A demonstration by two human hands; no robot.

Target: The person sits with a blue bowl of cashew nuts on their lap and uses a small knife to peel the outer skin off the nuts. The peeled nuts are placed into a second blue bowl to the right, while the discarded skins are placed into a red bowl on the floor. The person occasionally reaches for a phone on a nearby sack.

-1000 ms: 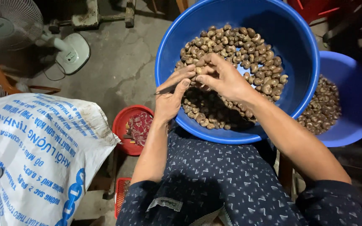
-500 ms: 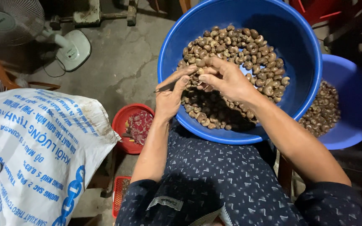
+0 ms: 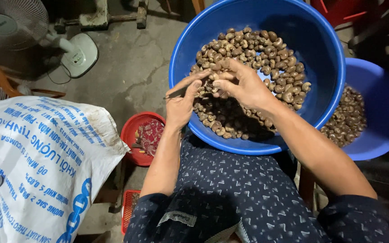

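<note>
A big blue basin [image 3: 320,49] rests on my lap, half full of brown cashew nuts [image 3: 253,49]. My left hand [image 3: 181,101] hovers at the basin's near left rim and grips a small thin knife [image 3: 176,93], its blade pointing left. My right hand [image 3: 241,83] is over the nuts, pinching a single nut [image 3: 213,77] between thumb and fingers. The two hands meet at that nut.
A second blue basin [image 3: 374,112] with nuts stands to the right. A small red bowl [image 3: 133,135] with reddish scraps sits on the floor at left. A white printed sack [image 3: 37,166] lies lower left. A white fan [image 3: 12,22] stands upper left on the concrete floor.
Both hands stay at the basin's left side. The fingers have shifted slightly around the nut between them.
</note>
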